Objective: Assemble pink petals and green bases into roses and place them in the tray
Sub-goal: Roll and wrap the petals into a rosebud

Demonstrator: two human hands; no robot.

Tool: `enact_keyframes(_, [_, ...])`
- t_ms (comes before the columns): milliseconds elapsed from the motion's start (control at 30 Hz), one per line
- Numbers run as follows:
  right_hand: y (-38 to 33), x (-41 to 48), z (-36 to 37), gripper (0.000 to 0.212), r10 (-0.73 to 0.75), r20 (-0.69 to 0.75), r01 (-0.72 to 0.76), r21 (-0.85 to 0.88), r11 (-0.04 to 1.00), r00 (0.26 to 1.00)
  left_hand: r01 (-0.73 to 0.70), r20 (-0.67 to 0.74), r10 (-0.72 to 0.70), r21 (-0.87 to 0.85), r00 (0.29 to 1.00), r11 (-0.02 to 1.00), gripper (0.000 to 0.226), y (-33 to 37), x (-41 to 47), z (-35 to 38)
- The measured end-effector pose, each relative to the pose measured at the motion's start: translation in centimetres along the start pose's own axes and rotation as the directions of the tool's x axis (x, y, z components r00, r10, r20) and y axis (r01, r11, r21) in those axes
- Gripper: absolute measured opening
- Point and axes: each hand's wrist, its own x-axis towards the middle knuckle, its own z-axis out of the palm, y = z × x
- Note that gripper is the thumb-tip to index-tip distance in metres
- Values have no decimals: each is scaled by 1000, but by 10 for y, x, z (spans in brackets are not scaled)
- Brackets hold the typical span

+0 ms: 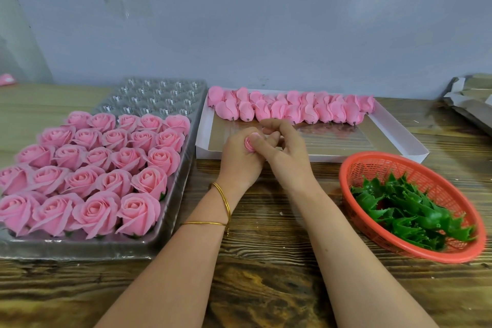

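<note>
My left hand (238,158) grips a pink petal bud (250,142) in its curled fingers at the middle of the table. My right hand (282,146) meets it from the right, thumb and fingertips pinching the top of the same bud. Several unassembled pink petal buds (290,109) lie in rows at the far end of a white box (399,141). Green bases (407,208) fill a red basket (372,165) at the right. A clear plastic tray (165,224) at the left holds several finished pink roses (106,165); its far cells are unfilled.
The wooden table (266,261) runs under everything, and a grey wall stands behind it. Folded cardboard pieces (468,98) lie at the far right edge. A small pink object (6,79) sits at the far left. Two gold bangles (222,208) circle my left wrist.
</note>
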Motion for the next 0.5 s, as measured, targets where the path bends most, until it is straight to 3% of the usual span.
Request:
enact_keyframes(233, [1,1,-1,37,17,28,-18,38,999,999,-20,-4,20,47,1000,999,27,-1,-1,-1])
enact_keyframes(500, [5,3,0,20,-47,6,47,21,999,999,17,-70,-15,19,997,1000,27,0,1,-1])
